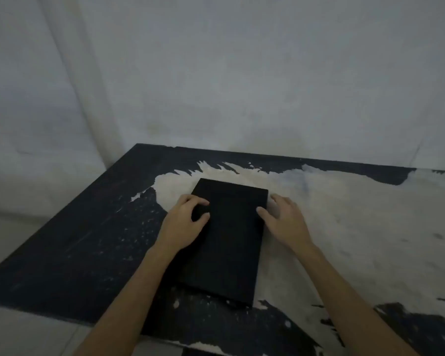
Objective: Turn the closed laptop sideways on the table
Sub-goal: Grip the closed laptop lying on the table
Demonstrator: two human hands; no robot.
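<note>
laptop: closed, black, flat on the table, its long side running away from the person, so it already sits roughly lengthwise to them; near short edge close to the table's front edge, far short edge about mid-table
left hand: resting on the lid near the left long edge, fingers spread and curled onto the top; pressing rather than clamped, nothing pinched between thumb and fingers
right hand: beside the right long edge, fingers apart, thumb tip touching the lid's edge; whether the other fingers touch the side, I cannot tell
handling: likely stiff and moderately heavy, a rigid slab that will turn as one piece; the matte lid should give fair friction, yet the worn tabletop may let it slide easily
where to hold: the two long edges, opposite each other, so one hand pushes and the other pulls; pressing hard on the lid's middle is best avoided, since a screen lies under it
edges: the near corner sits close to the front edge; a swing there could hang it over
open room: bare table to the right and beyond the far edge; less to the left
wall: behind the table, well apart from the laptop
</note>
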